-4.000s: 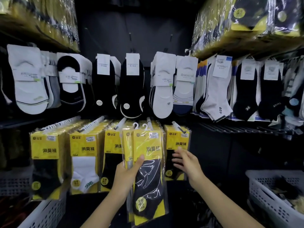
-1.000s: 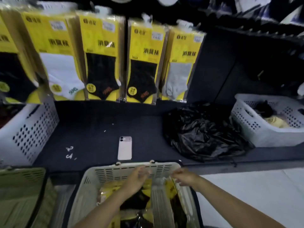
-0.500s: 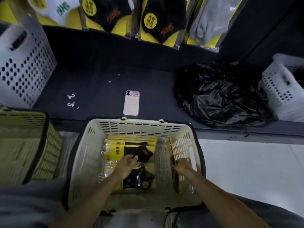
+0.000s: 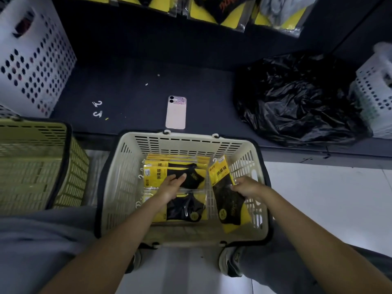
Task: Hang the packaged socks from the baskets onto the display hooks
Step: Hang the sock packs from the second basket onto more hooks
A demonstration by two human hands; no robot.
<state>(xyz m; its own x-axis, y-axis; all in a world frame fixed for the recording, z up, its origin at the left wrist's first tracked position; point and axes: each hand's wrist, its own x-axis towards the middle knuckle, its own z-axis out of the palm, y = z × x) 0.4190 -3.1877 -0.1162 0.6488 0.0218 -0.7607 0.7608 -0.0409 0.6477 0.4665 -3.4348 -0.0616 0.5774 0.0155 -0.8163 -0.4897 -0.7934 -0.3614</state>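
Yellow sock packs (image 4: 154, 175) fill a basket (image 4: 186, 137) as the right hand (image 4: 247, 187) pinches one pack (image 4: 220, 172), likely light and slippery, by its edge, the left hand (image 4: 172, 183) resting open on another.

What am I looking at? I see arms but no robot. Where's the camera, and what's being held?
There is no machine here. A person works with bare hands, and the single picture comes from a wide-angle camera worn on their head, looking down. They stand over a cream basket with yellow sock packs lying flat inside. The left hand rests on one of them with fairly straight fingers. The right hand pinches a tilted pack standing at the basket's right side. Beyond the basket, on a dark shelf, lie a pink phone, two loose white hooks and a crumpled black plastic bag. White perforated bins sit at both ends, and a green basket stands on the left. Hanging packs show along the top edge.
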